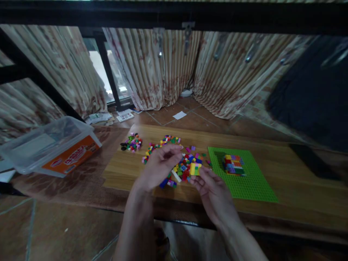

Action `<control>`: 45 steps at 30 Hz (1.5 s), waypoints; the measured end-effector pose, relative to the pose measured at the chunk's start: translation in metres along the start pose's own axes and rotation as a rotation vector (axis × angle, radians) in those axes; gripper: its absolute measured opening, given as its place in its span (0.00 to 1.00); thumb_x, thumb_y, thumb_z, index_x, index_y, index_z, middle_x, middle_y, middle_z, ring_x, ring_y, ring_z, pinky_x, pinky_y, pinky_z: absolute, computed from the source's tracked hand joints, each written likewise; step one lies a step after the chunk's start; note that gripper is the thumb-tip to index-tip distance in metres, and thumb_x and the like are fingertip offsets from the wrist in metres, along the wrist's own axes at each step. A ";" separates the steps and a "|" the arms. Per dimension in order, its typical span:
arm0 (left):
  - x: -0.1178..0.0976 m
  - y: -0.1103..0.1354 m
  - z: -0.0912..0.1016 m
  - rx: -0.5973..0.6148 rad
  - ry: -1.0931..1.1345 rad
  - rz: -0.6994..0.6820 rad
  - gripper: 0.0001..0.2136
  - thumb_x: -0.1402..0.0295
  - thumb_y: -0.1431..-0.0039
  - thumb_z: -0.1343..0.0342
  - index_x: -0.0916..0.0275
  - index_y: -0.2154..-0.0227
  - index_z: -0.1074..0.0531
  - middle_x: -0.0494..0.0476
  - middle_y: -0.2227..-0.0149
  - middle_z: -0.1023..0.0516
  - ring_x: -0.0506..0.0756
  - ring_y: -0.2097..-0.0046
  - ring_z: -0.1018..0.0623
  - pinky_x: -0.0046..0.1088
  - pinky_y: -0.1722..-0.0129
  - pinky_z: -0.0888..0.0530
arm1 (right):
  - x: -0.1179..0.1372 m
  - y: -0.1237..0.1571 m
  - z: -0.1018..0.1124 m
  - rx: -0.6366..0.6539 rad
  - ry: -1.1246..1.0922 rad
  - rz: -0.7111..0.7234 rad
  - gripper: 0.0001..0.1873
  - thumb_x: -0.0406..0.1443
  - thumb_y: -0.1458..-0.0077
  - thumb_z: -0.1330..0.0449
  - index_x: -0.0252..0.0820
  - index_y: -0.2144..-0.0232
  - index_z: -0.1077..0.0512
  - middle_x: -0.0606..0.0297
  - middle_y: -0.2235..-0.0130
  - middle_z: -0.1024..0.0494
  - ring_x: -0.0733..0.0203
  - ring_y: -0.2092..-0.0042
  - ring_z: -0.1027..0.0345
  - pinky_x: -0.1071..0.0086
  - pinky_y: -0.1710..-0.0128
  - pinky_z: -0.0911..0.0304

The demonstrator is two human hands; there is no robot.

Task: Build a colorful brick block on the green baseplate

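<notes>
My right hand pinches a small block of joined toy bricks, mostly yellow with some green, between thumb and fingers. To its left, my left hand hangs over the brick pile with thumb and fingers curled together. Whatever may be in those fingertips is too small to make out. Below and between both hands spreads a pile of loose toy bricks in many colours. Right of my right hand, a green baseplate carries a multicoloured brick build.
A smaller heap of bricks lies at the left of the wooden board. Farther left stands a clear plastic bin with an orange label. A dark flat object rests at the right. Behind are curtains and papers on the floor.
</notes>
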State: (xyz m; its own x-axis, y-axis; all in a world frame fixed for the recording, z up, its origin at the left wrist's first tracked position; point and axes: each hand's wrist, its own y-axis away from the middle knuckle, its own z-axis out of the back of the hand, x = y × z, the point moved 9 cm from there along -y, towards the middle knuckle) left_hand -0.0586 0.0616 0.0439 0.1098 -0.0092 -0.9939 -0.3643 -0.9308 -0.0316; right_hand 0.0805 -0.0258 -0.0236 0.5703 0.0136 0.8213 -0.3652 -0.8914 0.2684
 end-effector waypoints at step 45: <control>0.055 -0.003 -0.083 -0.100 0.330 0.215 0.12 0.60 0.51 0.39 0.64 0.75 0.31 0.46 0.80 0.31 0.45 0.80 0.33 0.19 0.80 0.38 | 0.013 -0.033 0.018 -0.061 -0.194 -0.051 0.08 0.39 0.55 0.33 0.42 0.74 0.25 0.70 0.76 0.26 0.69 0.77 0.37 0.74 0.75 0.34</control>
State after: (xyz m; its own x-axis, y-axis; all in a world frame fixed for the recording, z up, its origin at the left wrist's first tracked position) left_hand 0.0249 0.0332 -0.0019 0.3380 -0.3092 -0.8889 -0.3211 -0.9257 0.1998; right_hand 0.1132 -0.0040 -0.0304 0.7181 -0.0348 0.6951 -0.3731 -0.8624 0.3422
